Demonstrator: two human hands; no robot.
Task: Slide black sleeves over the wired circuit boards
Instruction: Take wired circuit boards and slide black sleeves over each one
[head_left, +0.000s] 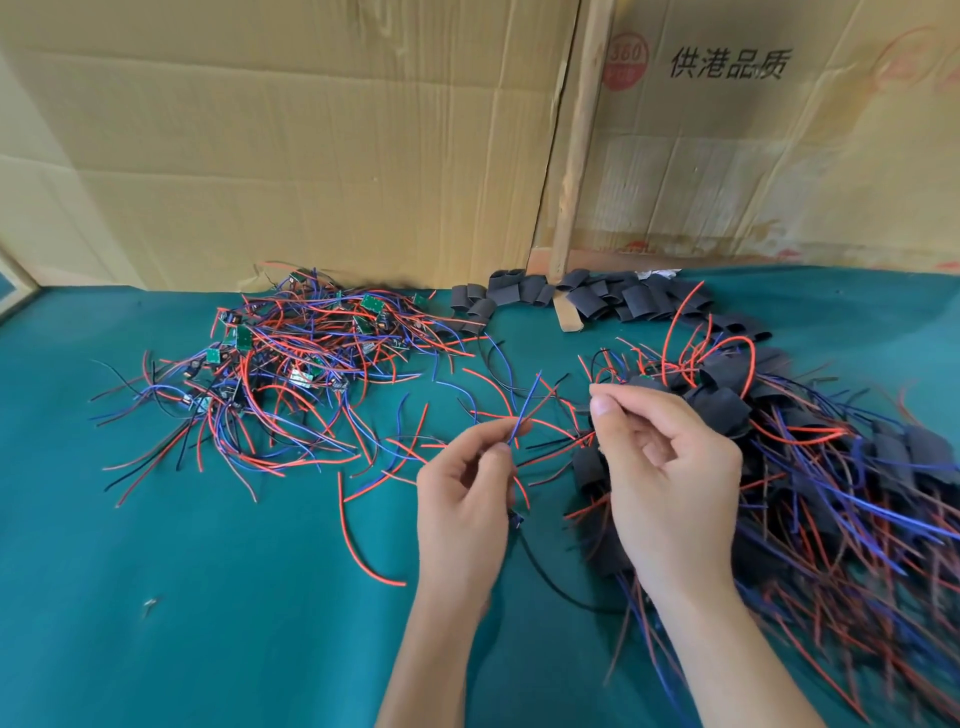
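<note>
My left hand (467, 499) pinches a blue wire (524, 405) that sticks up between its fingertips; a small board end hangs below the palm, mostly hidden. My right hand (670, 467) has its fingers curled and thumb raised, and what it holds is hidden. A tangle of bare green circuit boards with red, blue and black wires (291, 353) lies at the far left. Loose black sleeves (602, 301) are heaped along the back. Sleeved boards with wires (831, 467) are piled on the right, behind my right hand.
Everything lies on a green table cover (156, 597). Cardboard sheets (311, 145) stand as a wall at the back, with a wooden strip (576, 182) leaning between them. A small metal scrap (150, 605) lies front left.
</note>
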